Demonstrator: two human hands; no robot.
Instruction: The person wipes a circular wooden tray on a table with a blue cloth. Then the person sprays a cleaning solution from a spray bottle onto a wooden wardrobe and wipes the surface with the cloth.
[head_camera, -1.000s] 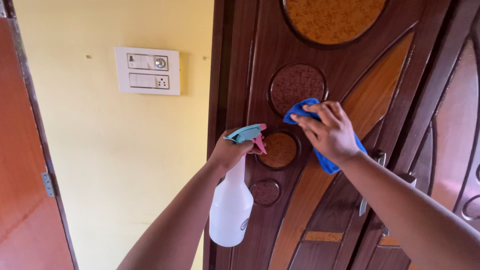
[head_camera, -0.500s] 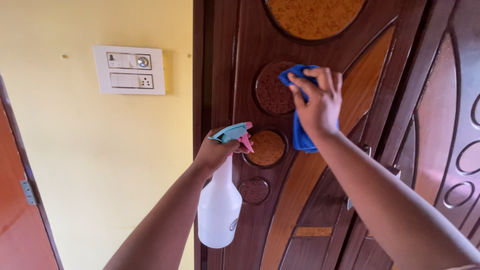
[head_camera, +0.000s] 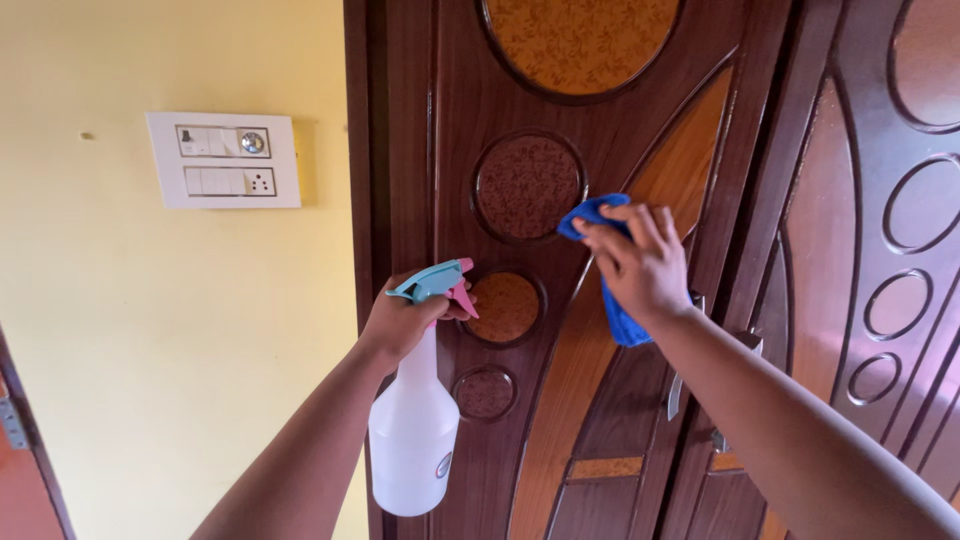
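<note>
While the head camera looked at the door (head_camera: 480, 200), the left hand (head_camera: 400, 320) was closed around the neck of a white spray bottle (head_camera: 413, 440) — its teal nozzle (head_camera: 432, 280) pointed toward 3 o'clock, just short of the middle round panel (head_camera: 505, 307). At 2 o'clock from the bottle, the right hand (head_camera: 640, 265) pressed a blue cloth (head_camera: 615, 310) flat against the wood, fingers spread over it — beside the larger round panel (head_camera: 528, 187). A switch plate (head_camera: 224, 160) sat on the yellow wall (head_camera: 180, 330) at 10 o'clock.
</note>
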